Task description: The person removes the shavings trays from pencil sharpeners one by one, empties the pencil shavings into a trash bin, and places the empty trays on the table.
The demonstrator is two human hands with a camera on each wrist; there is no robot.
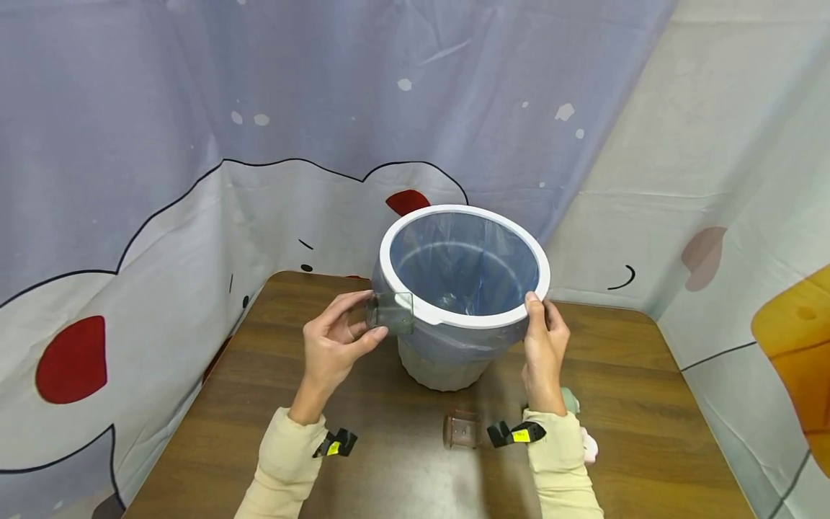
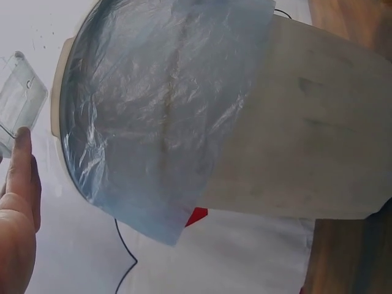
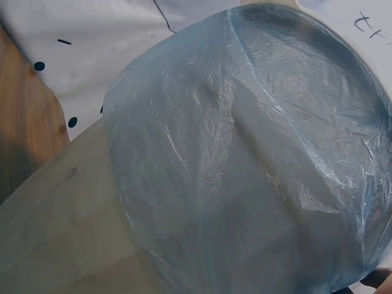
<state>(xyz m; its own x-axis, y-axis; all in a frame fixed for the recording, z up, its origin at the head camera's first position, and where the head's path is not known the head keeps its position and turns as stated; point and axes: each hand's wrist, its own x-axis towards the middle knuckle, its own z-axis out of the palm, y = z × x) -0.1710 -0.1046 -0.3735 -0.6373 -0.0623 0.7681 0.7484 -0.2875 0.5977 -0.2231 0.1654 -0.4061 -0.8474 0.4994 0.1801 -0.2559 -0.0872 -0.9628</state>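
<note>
A grey-beige trash bin (image 1: pixel 441 364) with a white rim ring (image 1: pixel 465 210) stands on the table, lined with a translucent bluish garbage bag (image 1: pixel 415 252). The bag folds over the bin's outside, as the left wrist view shows. My left hand (image 1: pixel 327 353) pinches a small transparent, smoke-tinted plastic box (image 1: pixel 392 315) between thumb and fingers, in front of the rim's left side. At the rim's right front, my right hand (image 1: pixel 543 353) grips the ring with the thumb on top. In the right wrist view the bag (image 3: pixel 245 153) covers most of that hand's surroundings.
A small brown see-through box (image 1: pixel 462 430) lies on the wooden table (image 1: pixel 648 418) before the bin. Partly behind the right forearm are a green object (image 1: pixel 570 400) and a pinkish-white one (image 1: pixel 589 445). Printed fabric (image 1: pixel 311 86) hangs around the table.
</note>
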